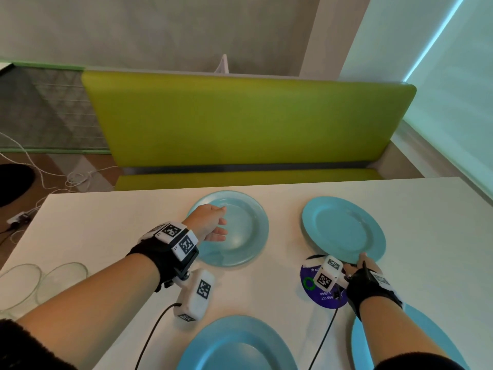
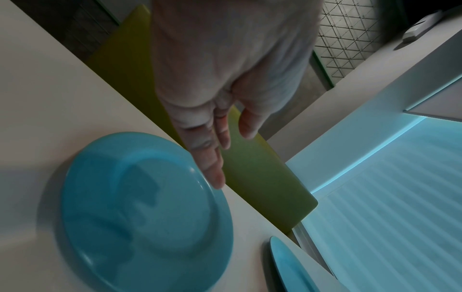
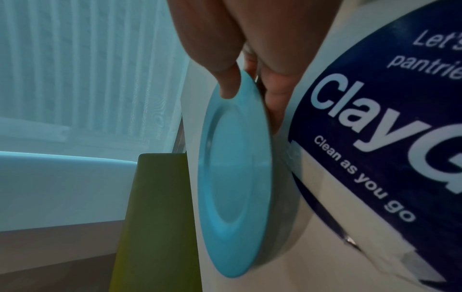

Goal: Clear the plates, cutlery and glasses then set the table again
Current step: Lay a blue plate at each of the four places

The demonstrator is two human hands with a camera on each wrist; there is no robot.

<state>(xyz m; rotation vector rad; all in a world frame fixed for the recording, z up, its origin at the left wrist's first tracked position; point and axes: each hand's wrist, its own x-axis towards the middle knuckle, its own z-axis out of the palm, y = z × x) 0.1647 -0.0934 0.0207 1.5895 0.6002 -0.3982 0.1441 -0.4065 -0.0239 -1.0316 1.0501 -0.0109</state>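
Four light blue plates lie on the white table (image 1: 106,222). My left hand (image 1: 222,222) reaches over the far left plate (image 1: 240,236) with straight, relaxed fingers and holds nothing. In the left wrist view its fingertips (image 2: 217,181) hang at the rim of that plate (image 2: 147,207); whether they touch it I cannot tell. My right hand (image 1: 361,260) pinches the near rim of the far right plate (image 1: 344,228). The right wrist view shows the thumb on top of the plate (image 3: 235,177) and fingers (image 3: 275,98) under its rim.
Two more blue plates sit at the near edge, one in the middle (image 1: 237,345) and one on the right (image 1: 416,340). Two clear glass dishes (image 1: 61,281) stand at the near left. A round dark blue sticker (image 1: 320,289) lies under my right wrist. A green bench (image 1: 240,124) runs behind the table.
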